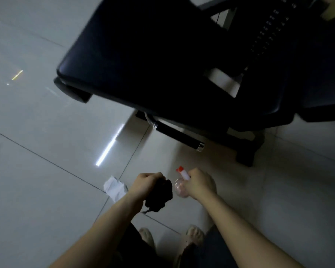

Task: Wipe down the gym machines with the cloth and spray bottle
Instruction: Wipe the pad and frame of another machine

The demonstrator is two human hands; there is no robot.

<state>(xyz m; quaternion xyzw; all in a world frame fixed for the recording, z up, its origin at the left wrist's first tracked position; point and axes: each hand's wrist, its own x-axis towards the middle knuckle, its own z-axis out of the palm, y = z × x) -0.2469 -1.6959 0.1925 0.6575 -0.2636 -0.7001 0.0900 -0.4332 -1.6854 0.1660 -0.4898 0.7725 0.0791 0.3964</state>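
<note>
Cloth [160, 193], dark and bunched, hangs from the gripping left hand [145, 182]; the right hand [200, 183] holds the spray bottle [180, 186]. Both sit low, well short of the padded seat [143, 59]: aim the nozzle at it, mist lightly, then wipe

One dark cloth [161, 196], one spray bottle [180, 187], one white scrap [115, 187], one padded seat [153, 60] — two hands [148, 183] [200, 183], two shoes [146, 235] [194, 234].

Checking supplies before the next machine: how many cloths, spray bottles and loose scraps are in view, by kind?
Dark cloth, in left hand: 1
Spray bottle, in right hand: 1
White paper scrap, on floor: 1
Total: 3
</note>
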